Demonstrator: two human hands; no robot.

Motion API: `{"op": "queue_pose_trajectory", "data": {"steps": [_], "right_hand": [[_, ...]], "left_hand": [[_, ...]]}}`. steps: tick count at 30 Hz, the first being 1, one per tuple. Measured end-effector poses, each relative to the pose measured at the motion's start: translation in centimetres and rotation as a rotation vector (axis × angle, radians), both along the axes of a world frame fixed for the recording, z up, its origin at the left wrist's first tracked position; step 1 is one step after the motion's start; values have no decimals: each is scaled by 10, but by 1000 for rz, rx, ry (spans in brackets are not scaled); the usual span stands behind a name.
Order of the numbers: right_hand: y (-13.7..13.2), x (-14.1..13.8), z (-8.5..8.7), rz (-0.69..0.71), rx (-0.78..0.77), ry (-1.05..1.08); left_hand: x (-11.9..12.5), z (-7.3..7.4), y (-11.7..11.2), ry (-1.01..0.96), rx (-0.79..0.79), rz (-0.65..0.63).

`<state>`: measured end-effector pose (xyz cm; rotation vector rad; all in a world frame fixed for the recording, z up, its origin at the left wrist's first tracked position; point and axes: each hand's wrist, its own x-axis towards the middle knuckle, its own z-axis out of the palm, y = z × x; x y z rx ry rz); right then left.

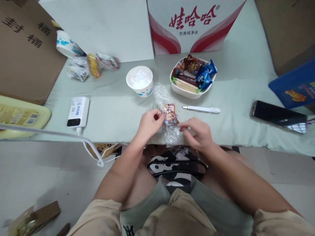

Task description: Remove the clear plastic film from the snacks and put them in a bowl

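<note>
Snack packet [171,113]: brown, printed; in the head view it lies between the two hands, on crumpled clear film [171,135];
Left hand [153,120]: thumb and forefinger pinched on the packet's left edge;
Right hand [196,132]: fingers half curled by the packet's lower right corner; cannot tell whether they grip anything;
Film: reaches beyond the left hand, and nearer the body passes between both hands to the edge of the desk [233,131];
White knife [203,109]: just beyond the right hand, lying flat;
Bowl [185,93]: beyond the knife, holding brown and blue packets and pale sticks;
Paper cup [145,91]: beyond the left hand, upright, something white inside;
Phone [277,115]: well right of the right hand.
</note>
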<state>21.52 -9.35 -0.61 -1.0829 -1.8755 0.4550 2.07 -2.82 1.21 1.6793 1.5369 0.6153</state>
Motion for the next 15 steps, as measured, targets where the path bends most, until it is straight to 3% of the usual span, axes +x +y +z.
{"op": "queue_pose_trajectory", "data": {"steps": [2, 3, 6, 9, 12, 15], "right_hand": [[8, 2, -1, -216, -146, 66], [11, 1, -3, -259, -241, 103], [19, -4, -11, -194, -489, 244], [22, -8, -20, -133, -607, 416], [24, -9, -24, -119, -676, 581], [26, -11, -20, -86, -809, 778]], "left_hand": [[3, -2, 2, -137, 17, 0], [4, -2, 2, -253, -14, 16], [6, 2, 3, -695, -258, 100], [5, 12, 3, -1002, -437, 171], [3, 20, 2, -1124, -506, 149], [3, 26, 0, -1119, -532, 122]]}}
